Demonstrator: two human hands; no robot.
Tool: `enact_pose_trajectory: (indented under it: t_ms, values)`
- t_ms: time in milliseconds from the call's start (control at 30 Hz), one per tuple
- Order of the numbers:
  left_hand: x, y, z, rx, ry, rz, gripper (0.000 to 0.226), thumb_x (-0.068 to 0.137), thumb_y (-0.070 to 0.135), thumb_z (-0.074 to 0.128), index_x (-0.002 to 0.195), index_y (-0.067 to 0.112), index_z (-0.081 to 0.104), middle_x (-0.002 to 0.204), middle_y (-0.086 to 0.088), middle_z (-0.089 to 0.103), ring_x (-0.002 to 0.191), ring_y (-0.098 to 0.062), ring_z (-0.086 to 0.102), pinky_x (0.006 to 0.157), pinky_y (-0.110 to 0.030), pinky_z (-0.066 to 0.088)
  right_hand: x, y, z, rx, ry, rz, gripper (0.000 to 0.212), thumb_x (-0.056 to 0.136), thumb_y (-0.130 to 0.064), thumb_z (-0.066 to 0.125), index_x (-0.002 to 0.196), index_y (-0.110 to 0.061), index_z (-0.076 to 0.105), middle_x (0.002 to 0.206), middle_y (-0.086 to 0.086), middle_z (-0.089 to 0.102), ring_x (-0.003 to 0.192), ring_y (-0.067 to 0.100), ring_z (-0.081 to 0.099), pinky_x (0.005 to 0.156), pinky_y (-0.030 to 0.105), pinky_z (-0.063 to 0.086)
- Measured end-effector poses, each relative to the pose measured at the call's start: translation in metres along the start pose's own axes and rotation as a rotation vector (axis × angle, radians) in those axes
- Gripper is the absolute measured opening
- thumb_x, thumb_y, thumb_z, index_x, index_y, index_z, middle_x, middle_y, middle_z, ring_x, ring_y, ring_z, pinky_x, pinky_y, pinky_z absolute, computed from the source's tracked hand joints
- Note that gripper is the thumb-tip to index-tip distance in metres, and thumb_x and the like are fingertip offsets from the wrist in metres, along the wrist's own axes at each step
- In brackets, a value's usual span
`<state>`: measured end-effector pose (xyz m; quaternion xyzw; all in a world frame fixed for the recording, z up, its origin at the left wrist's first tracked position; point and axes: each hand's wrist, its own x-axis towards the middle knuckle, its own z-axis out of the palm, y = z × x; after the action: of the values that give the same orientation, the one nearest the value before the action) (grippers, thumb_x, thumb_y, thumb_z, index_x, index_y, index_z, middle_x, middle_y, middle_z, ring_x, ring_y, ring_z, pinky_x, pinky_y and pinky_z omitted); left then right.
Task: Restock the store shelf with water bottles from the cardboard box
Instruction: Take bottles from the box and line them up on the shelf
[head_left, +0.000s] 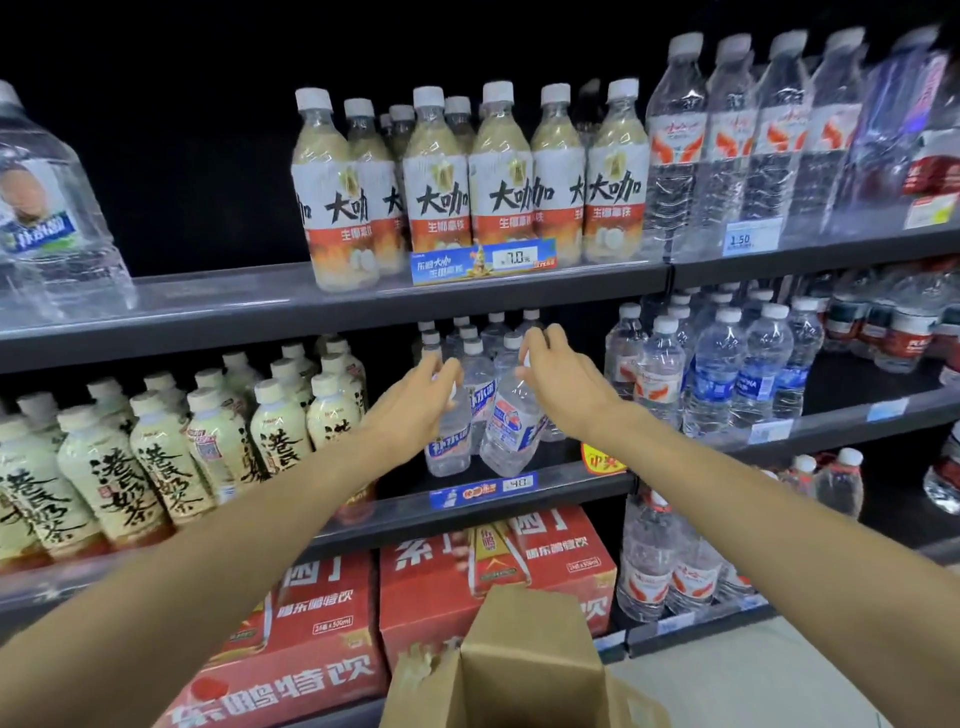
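My left hand (425, 387) and right hand (551, 364) each hold a water bottle (511, 421) over the middle shelf (498, 506), cardboard box (524, 665) below.

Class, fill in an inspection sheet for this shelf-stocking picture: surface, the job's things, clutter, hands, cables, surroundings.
Surface: middle shelf, dark, with price tags on its edge.
Job's things: two water bottles at the shelf front, left bottle about upright, right bottle tilted; open cardboard box below.
Clutter: nothing seen.
Hands: left hand grips the left bottle's top; right hand grips the right bottle's top.
Cables: nothing seen.
Surroundings: milk tea bottles, coffee bottles, red drink cartons.
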<state>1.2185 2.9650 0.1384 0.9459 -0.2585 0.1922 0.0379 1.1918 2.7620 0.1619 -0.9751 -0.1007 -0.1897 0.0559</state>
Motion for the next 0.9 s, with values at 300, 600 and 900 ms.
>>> enact_pose_trajectory:
  t_ms: [300,600,900]
  values:
    - [0.023,-0.029,0.026,0.008,-0.030,-0.002,0.042,0.079,-0.003,0.060,0.114,0.012,0.042,0.114,-0.010,0.044,0.083,-0.028,0.054,0.065,-0.034,0.044,0.049,-0.007,0.037,-0.045,-0.033,-0.029,0.042,0.095,-0.013,0.057,0.130,-0.002,0.036,0.126,0.020,0.041,0.098,0.042,0.061,0.065,0.037,0.037]
    - [0.039,-0.049,0.041,-0.119,-0.070,-0.039,0.043,0.080,-0.010,0.051,0.112,0.017,0.045,0.109,-0.008,0.047,0.096,-0.020,0.064,0.075,-0.033,0.050,0.078,-0.012,0.080,-0.007,-0.122,-0.014,0.048,0.099,-0.027,0.050,0.134,0.004,0.038,0.131,0.023,0.045,0.111,0.040,0.056,0.081,0.041,0.048]
    - [0.060,-0.060,0.051,-0.106,-0.048,-0.082,0.034,0.085,-0.001,0.056,0.112,0.018,0.050,0.118,-0.006,0.048,0.100,-0.027,0.060,0.075,-0.031,0.045,0.102,-0.013,0.084,0.004,-0.181,0.015,0.040,0.101,-0.032,0.046,0.124,0.001,0.049,0.124,0.020,0.051,0.113,0.036,0.056,0.087,0.038,0.048]
